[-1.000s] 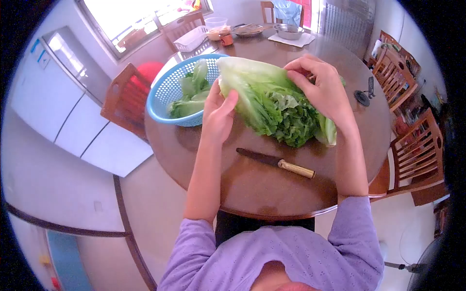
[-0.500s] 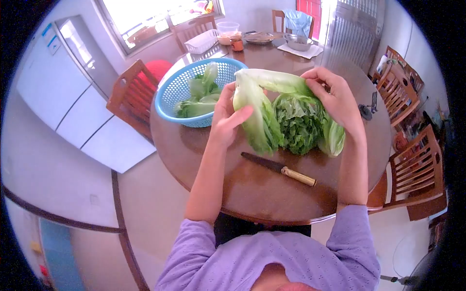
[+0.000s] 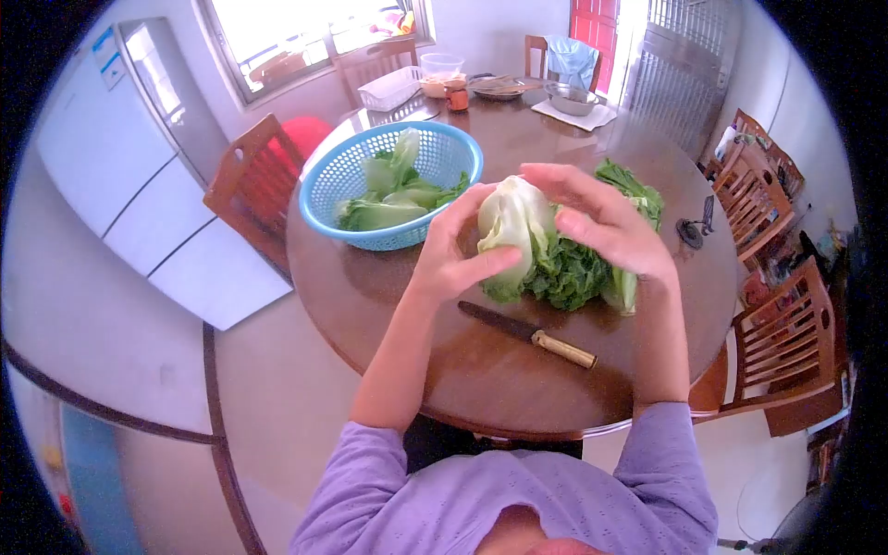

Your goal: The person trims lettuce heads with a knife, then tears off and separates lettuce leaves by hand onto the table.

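A pale green head of lettuce (image 3: 507,217) is held up over the table, its whitish base pointing up. My left hand (image 3: 453,254) grips it from the left, thumb across its near side. My right hand (image 3: 606,222) curves around its right side, fingertips at the base and thumb lower down. Behind and below my right hand lie more leafy greens (image 3: 569,277), partly hidden. A knife (image 3: 527,333) with a dark blade and light handle lies on the table in front of the greens. Several loose leaves (image 3: 393,199) rest in a blue plastic basket (image 3: 333,166) to the left.
The round brown table (image 3: 444,388) also carries a white basket (image 3: 388,90), an orange-red jar (image 3: 456,97), a metal bowl (image 3: 571,100) on a white cloth, and a small dark object (image 3: 692,231) at right. Wooden chairs (image 3: 245,180) stand around it.
My right hand has moved left to the base of the lettuce. The leaf stretched between my hands no longer shows that way, and the head now stands more upright.
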### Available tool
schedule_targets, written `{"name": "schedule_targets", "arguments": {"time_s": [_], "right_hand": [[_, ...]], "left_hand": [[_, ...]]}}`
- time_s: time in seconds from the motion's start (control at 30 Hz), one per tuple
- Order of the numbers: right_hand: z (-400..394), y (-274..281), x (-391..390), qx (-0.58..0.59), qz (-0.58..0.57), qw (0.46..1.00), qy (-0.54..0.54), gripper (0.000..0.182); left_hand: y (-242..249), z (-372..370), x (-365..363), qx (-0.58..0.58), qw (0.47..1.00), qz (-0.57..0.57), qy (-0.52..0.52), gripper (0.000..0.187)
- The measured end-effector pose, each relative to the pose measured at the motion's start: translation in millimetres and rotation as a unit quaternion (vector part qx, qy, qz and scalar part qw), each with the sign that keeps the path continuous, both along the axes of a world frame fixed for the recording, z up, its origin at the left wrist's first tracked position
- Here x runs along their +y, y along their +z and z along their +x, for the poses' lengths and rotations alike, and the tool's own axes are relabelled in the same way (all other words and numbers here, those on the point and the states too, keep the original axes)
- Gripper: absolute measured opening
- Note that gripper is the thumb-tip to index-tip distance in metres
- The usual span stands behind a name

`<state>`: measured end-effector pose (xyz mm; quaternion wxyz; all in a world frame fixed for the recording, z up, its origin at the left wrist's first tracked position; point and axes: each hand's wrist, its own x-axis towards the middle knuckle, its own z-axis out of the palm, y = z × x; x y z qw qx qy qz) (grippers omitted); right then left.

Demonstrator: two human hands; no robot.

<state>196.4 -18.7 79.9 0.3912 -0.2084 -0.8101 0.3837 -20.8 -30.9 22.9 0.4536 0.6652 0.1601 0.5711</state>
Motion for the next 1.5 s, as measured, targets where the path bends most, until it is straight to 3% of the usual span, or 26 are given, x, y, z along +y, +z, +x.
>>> {"name": "schedule_targets", "arguments": {"time_s": [0.17, 0.27, 0.43, 0.53, 0.63, 0.83, 0.93, 1.03, 1.13, 1.23, 1.3, 1.4, 1.5], "right_hand": [[-6, 3, -4, -0.064, 0.043, 0.997, -0.033, 0.045], [-2, 4, -4, -0.061, 0.004, 0.997, -0.056, 0.039], [-1, 9, -7, -0.075, 0.091, 0.988, -0.099, 0.030], [2, 13, -12, -0.097, 0.140, 0.975, -0.140, 0.029], [6, 17, -16, -0.130, 0.175, 0.958, -0.184, 0.028], [10, 16, -22, -0.195, 0.215, 0.919, -0.267, 0.028], [12, 24, -25, -0.156, 0.227, 0.915, -0.293, 0.028], [3, 38, -8, -0.117, 0.284, 0.899, -0.312, 0.028], [-29, 62, 26, -0.108, 0.338, 0.881, -0.312, 0.032], [-79, 80, 76, -0.078, 0.341, 0.895, -0.278, 0.041], [-110, 79, 107, -0.114, 0.335, 0.914, -0.199, 0.047], [-128, 75, 120, -0.182, 0.432, 0.858, -0.208, 0.048], [-112, 73, 92, -0.146, 0.241, 0.954, -0.103, 0.045]], "left_hand": [[-2, -4, 2, 0.031, 0.999, 0.030, 0.007, 0.058], [-3, -4, 1, 0.028, 1.000, 0.013, -0.003, 0.058], [2, -8, 0, 0.062, 0.998, 0.028, 0.002, 0.057], [3, -13, 3, 0.121, 0.987, 0.081, 0.065, 0.053], [5, -14, 9, 0.203, 0.940, 0.182, 0.206, 0.055], [-5, -1, 14, 0.189, 0.887, 0.214, 0.363, 0.052], [-8, -7, 16, 0.133, 0.915, 0.167, 0.344, 0.047], [-14, -5, 19, 0.114, 0.960, 0.084, 0.244, 0.051], [-15, -7, 18, -0.011, 0.998, -0.055, 0.034, 0.057], [-19, -11, 20, -0.107, 0.983, -0.121, -0.092, 0.067], [-20, -12, 20, -0.132, 0.976, -0.125, -0.122, 0.071], [-25, -21, 28, -0.198, 0.951, -0.131, -0.199, 0.069], [-27, -23, 31, -0.241, 0.934, -0.128, -0.230, 0.070]]}}
